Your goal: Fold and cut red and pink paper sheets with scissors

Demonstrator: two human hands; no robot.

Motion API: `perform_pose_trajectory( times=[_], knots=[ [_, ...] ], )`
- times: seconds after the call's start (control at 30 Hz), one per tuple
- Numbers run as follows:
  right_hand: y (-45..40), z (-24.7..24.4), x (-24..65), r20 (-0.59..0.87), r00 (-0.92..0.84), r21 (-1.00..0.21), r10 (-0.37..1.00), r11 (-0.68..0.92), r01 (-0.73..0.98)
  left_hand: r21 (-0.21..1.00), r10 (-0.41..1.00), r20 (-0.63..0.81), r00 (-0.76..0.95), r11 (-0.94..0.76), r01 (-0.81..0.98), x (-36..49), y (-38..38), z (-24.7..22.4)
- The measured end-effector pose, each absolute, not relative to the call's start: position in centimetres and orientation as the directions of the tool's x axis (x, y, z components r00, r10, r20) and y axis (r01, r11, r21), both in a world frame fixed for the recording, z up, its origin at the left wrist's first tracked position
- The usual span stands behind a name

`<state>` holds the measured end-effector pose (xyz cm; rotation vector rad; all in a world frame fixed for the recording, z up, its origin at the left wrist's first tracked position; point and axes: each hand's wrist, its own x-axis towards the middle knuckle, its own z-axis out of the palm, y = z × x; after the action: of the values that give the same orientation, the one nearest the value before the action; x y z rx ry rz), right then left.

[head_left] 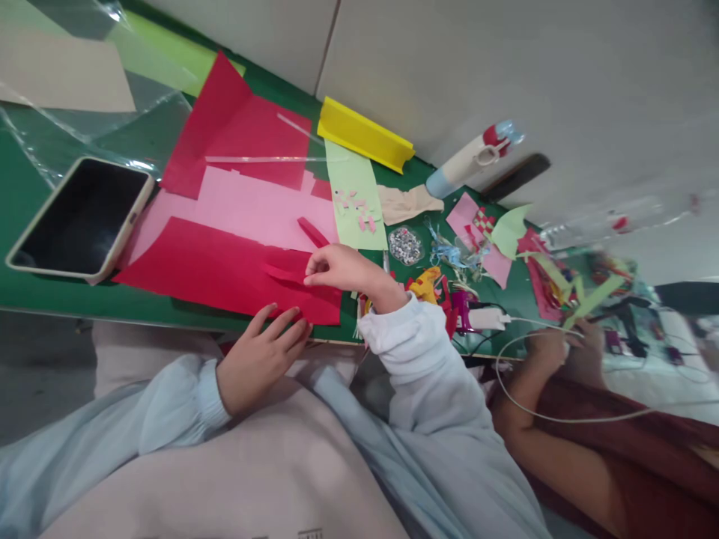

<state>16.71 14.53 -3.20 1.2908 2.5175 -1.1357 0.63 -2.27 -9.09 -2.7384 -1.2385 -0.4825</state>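
Note:
My right hand [332,267] pinches one end of a narrow red paper strip [284,275] just above a red paper sheet [219,262]. On the near edge of that sheet rests my left hand [268,352], its fingers spread and holding nothing. A second red strip [312,231] lies past my right hand on a pink paper sheet [255,202]. Beside them, a pale green paper [356,176] carries several small pink paper pieces [358,209].
A phone [82,217] lies at the left by clear plastic film. Behind are a yellow folded strip [365,135] and a white-and-blue bottle [469,161]. To the right sit a bead container [405,245] and paper scraps. A co-worker's hands [567,348] hold a green strip.

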Motion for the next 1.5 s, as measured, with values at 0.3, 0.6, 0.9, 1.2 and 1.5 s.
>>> perform_pose_trajectory(
  times=[0.3, 0.6, 0.9, 1.2, 1.5],
  knots=[
    [11.2, -4.6, 19.2, -0.373, -0.577, -0.538, 0.726, 0.338, 0.773, 0.073, 0.726, 0.284, 0.626, -0.667, 0.741, 1.1, -2.5, -9.5],
    [8.0, -5.3, 22.3, -0.203, -0.545, -0.456, 0.814, 0.414, 0.788, 0.083, 0.738, 0.271, 0.618, -0.658, 0.749, 1.2, -2.1, -9.0],
    [6.4, -6.2, 23.8, -0.127, -0.531, -0.477, 0.838, 0.418, 0.774, 0.068, 0.734, 0.232, 0.639, -0.667, 0.742, 1.3, -1.6, -8.4],
    [5.5, -6.5, 24.8, -0.082, -0.466, -0.430, 0.881, 0.390, 0.814, 0.075, 0.725, 0.241, 0.645, -0.677, 0.732, 1.2, -1.5, -8.4],
    [2.7, -5.5, 24.2, -0.140, -0.292, -0.476, 0.946, 0.194, 0.858, 0.062, 0.733, 0.220, 0.644, -0.670, 0.740, 1.4, -1.6, -8.6]
  ],
)
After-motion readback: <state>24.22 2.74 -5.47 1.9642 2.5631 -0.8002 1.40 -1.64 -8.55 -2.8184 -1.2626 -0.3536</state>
